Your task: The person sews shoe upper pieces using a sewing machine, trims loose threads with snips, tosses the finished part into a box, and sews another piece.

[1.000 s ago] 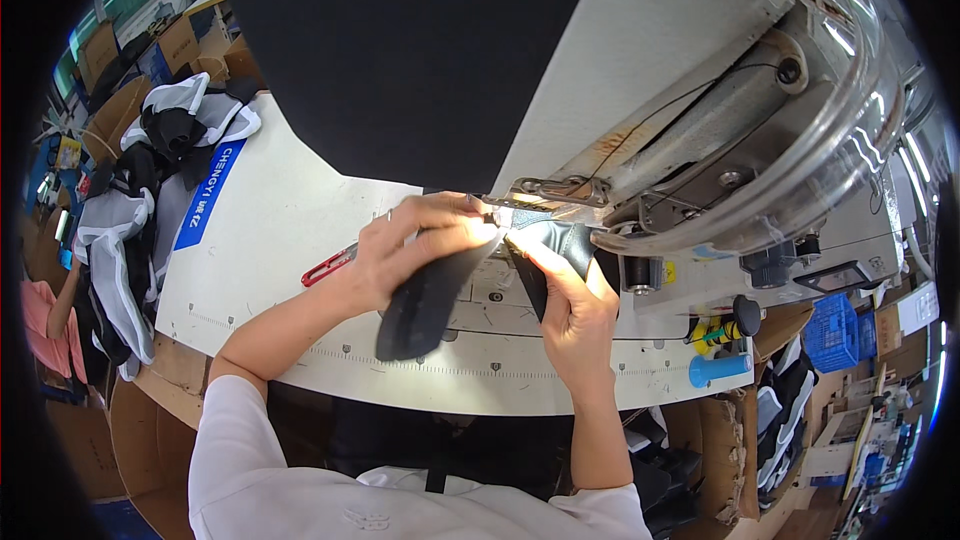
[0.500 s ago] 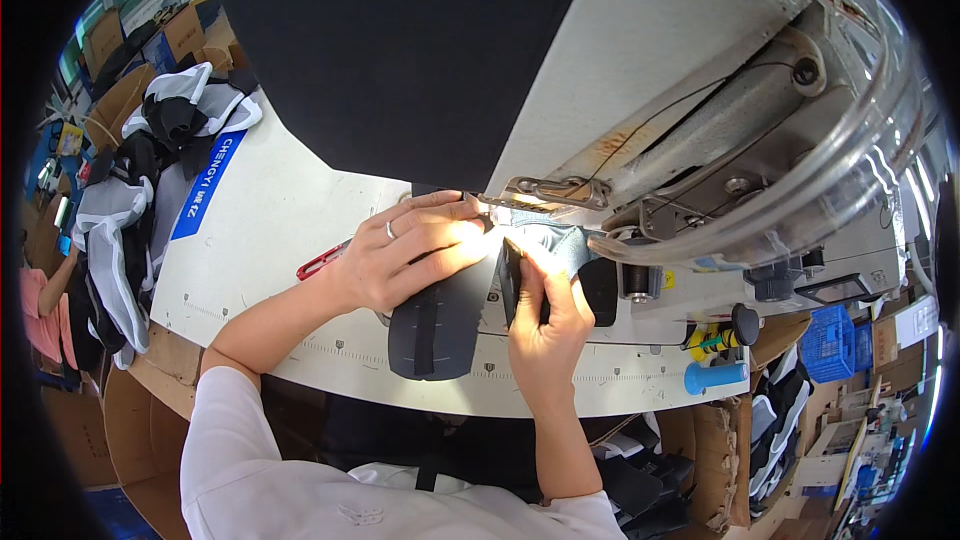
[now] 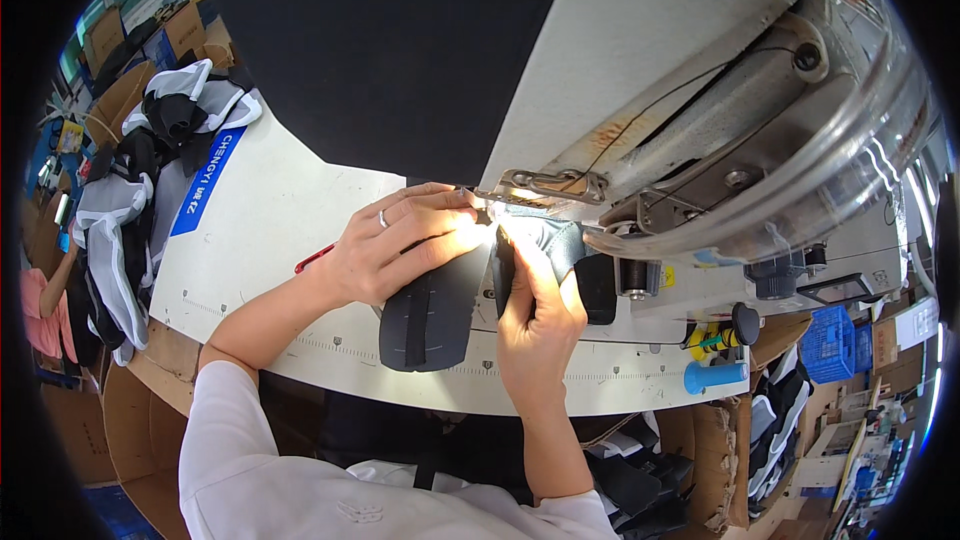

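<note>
Holds dark cloth [image 3: 447, 315] with narrowed left hand [image 3: 393, 248]; pinches dark flap [image 3: 502, 278] in right hand [image 3: 540, 325], beside machine [image 3: 640, 70].

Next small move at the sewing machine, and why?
Probably nudge the dark flap slightly toward the sewing machine's lit spot: the left hand lies over it, fingertips by the light, while the right hand pinches material close by.

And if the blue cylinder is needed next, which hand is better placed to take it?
Probably the right hand: it is nearer the blue cylinder, while the left hand would have to reach across. Still, the right hand holds dark material, so it would first let go.
</note>
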{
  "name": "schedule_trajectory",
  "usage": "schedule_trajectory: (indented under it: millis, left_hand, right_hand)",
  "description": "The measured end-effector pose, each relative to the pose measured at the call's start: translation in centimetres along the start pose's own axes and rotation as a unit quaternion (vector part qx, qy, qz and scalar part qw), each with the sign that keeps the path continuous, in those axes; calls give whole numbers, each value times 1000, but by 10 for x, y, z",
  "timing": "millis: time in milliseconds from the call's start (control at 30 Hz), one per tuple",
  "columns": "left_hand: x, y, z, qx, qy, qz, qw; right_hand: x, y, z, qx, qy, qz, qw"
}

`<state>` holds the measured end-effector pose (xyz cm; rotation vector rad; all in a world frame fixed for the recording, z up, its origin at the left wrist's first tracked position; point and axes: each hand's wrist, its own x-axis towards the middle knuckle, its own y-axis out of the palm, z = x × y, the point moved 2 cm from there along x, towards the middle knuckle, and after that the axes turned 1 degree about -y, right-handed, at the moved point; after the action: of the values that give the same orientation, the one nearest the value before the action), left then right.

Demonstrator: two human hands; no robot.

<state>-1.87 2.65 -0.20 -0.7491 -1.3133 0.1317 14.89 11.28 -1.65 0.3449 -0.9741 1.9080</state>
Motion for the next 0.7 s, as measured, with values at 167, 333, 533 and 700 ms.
schedule_trajectory:
  millis: [167, 333, 533, 700]
  left_hand:
    - [2, 0, -3, 29, -7, -4, 1000]
    - [0, 0, -3, 28, -7, 5, 1000]
    - [3, 2, -5, 23, -28, -15, 999]
    - [1, 0, -9, -5, -45, 7, 999]
  right_hand:
    - [1, 0, 3, 4, 22, -3, 1000]
    - [0, 1, 3, 6, 39, -2, 999]
    - [0, 7, 7, 126, 99, -49, 986]
    - [-7, 10, 7, 165, 103, -75, 978]
